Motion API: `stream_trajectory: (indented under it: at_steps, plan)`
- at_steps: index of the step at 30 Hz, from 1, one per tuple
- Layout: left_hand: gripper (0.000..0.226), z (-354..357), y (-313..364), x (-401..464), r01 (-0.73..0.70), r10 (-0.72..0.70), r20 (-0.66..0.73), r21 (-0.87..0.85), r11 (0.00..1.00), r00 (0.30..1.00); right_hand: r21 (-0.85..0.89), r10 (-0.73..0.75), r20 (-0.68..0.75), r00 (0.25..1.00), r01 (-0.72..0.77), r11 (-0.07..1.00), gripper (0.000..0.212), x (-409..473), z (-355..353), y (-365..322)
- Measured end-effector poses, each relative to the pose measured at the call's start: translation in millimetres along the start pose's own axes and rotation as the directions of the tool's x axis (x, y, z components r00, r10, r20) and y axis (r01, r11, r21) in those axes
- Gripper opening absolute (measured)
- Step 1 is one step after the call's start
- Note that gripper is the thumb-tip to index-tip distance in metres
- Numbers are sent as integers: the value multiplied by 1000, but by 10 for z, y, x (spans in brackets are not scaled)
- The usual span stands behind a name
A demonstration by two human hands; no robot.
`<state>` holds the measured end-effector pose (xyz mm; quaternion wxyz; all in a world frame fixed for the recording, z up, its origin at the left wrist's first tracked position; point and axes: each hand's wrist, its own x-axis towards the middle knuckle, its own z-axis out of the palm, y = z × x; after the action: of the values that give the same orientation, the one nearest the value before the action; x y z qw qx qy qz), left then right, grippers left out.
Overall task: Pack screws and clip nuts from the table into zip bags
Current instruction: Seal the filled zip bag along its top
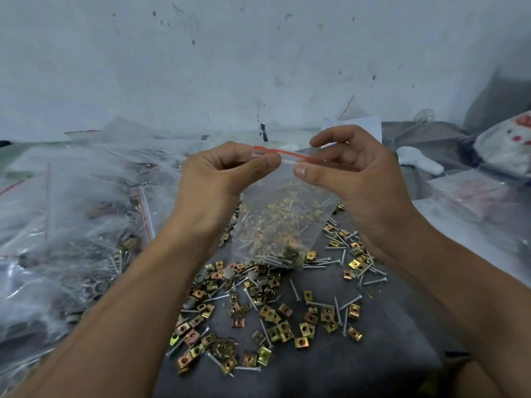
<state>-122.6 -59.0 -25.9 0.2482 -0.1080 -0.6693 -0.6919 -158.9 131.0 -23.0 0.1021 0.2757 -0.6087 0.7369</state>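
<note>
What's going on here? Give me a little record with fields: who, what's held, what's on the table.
Who: a person, seen from a head camera
Left hand: pinches the zip bag at its red strip
Right hand: pinches the same strip
Bag contents: screws and clip nuts
Table: loose clip nuts and screws
Left side: heap of filled bags

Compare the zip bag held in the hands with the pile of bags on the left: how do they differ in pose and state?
The held zip bag hangs upright above the table, pinched at its red zip strip by the left hand and right hand; the pile of bags lies flat, untouched. The held bag is a single bag; the pile overlaps in a heap. Both are clear plastic with red strips and hold metal hardware.
</note>
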Motion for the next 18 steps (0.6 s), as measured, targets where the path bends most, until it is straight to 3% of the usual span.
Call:
stream_trajectory:
  at_steps: [9, 18]
  plan:
    - [11, 32, -36, 5, 58, -64, 78, 79, 995, 995, -15, 18, 16, 1000, -18, 1000, 39, -21, 14, -14]
    - [10, 67, 3, -22, 31, -30, 59, -20, 999, 998, 16, 43, 12, 999, -43, 999, 49, 1, -28, -58]
